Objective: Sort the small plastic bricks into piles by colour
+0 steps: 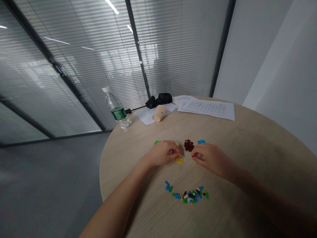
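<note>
My left hand is over the table with its fingers curled in a pinch, right by a small pile of yellow bricks. Whether anything is between those fingertips is hidden. A bit of cream-coloured pieces and a green piece peek out behind that hand. My right hand pinches a tiny red piece, of which only an edge shows. Just left of its fingertips lies a heap of dark brown bricks. Blue bricks sit beyond its knuckles. Nearer to me spreads a mixed row of small coloured bricks.
A water bottle stands at the table's left edge. Farther back are a paper cup on its side, a black bundle with a cable, and printed sheets. Glass panels with blinds rise behind the round table.
</note>
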Demonstrator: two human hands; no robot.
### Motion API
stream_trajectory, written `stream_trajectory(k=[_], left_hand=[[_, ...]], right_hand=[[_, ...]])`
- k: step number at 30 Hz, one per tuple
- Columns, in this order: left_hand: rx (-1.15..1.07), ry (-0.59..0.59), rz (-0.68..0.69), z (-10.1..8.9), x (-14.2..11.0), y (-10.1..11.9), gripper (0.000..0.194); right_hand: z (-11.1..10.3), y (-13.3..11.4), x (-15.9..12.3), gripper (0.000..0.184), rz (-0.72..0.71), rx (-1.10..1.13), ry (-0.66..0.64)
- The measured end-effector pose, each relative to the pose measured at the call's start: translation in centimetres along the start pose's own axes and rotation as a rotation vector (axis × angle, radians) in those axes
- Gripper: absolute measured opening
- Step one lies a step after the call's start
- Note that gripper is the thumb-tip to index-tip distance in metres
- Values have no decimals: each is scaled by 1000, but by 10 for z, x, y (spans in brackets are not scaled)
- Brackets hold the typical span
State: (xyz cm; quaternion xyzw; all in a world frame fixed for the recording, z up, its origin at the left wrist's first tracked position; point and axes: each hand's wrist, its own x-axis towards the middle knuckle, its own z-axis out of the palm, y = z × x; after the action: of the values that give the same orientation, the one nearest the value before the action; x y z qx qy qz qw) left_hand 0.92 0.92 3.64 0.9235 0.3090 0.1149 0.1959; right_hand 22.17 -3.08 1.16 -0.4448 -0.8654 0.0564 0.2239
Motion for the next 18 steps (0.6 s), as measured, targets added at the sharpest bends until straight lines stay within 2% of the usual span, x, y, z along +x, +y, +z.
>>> stream_trajectory(k=[6, 11, 14, 18], left_hand=[[-26, -81, 23, -7, -5, 7, 13], [-145, -273, 8, -9, -11, 18, 15], [-209, -355, -8, -10, -13, 22, 14], [-273, -386, -66, -15, -18, 19, 16]], right_hand=[[1, -1, -1, 10, 37, 2, -66], [0, 0, -1, 8, 25, 15, -70], [1, -3, -2, 7, -39, 80, -41], [2, -17, -5, 8, -204, 183, -122]])
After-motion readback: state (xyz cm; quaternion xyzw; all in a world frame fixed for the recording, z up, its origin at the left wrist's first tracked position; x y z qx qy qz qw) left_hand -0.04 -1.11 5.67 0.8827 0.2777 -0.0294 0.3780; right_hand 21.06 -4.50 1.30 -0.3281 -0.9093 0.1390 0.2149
